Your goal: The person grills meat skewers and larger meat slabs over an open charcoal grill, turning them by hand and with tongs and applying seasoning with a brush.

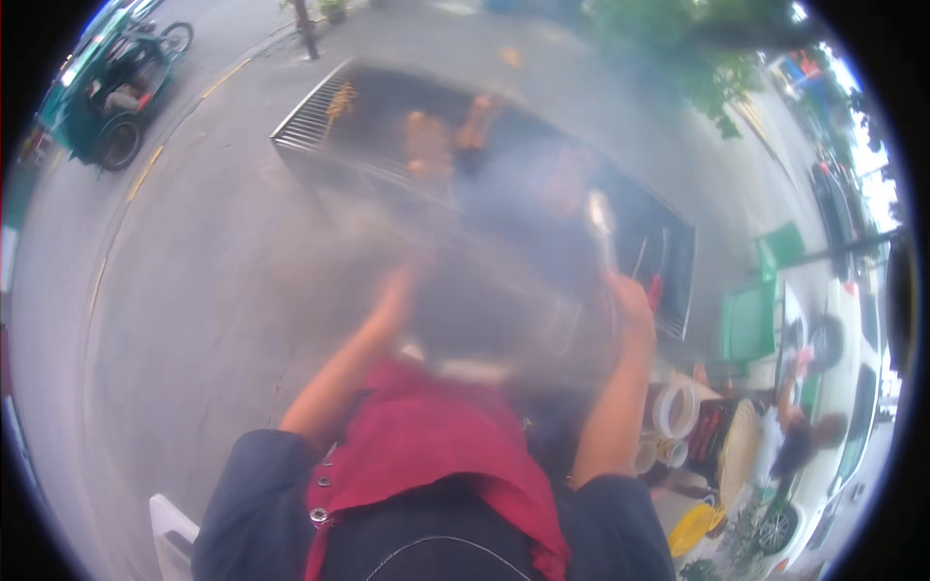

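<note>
My right hand (pixel 633 301) grips a pair of metal tongs (pixel 601 224), whose far end reaches over the smoking charcoal grill (pixel 305 131). Smoke and blur veil my left hand (pixel 398 287) near the grill's front side, so its fingers and anything in them are unclear. On the grates lie pieces of meat: one pale piece (pixel 429 145) left of the middle, a browned one (pixel 476 123) beyond it, and a hazy piece (pixel 570 178) close to the tongs' tip. Skewered food (pixel 340 102) sits at the left end. A red-handled utensil (pixel 654 293) rests by the right end.
To my right stand white tubs (pixel 676 410), a yellow lid (pixel 690 529) and a tray of reddish food (pixel 705 428). Beyond them are a person (pixel 803 439), a green chair (pixel 748 323) and a white vehicle (pixel 846 407). A green tricycle (pixel 109 94) occupies the road at far left.
</note>
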Available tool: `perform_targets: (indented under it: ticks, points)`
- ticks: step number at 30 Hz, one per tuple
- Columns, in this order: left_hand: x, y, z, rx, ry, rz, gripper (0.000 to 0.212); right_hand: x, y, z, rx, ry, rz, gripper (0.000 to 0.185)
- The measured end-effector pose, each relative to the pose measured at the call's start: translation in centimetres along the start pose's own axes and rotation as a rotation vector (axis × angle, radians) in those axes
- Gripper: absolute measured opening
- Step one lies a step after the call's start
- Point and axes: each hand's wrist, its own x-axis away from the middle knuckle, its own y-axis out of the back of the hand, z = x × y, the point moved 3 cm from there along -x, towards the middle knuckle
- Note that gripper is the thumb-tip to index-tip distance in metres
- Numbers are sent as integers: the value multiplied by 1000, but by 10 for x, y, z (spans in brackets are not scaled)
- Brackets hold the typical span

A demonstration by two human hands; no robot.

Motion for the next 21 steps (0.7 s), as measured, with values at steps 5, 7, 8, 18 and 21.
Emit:
perform_targets:
  ticks: [5,7,8,18,21]
  points:
    - [-76,-10,-17,-362,-214,-264,27,80,-25,-11,-162,37,-176,32]
    - [-97,14,24,-516,-263,-369,27,78,-67,1,-179,21,-94,31]
    - [-106,-9,-3,-388,-143,-298,26,86,-57,-5,-182,5,-112,31]
    - [-72,-53,-124,311,106,-37,18,88,-32,-32,-362,65,-87,26]
    - [-73,-70,-139,154,-98,-73,21,78,-21,-33,-356,66,-96,26]
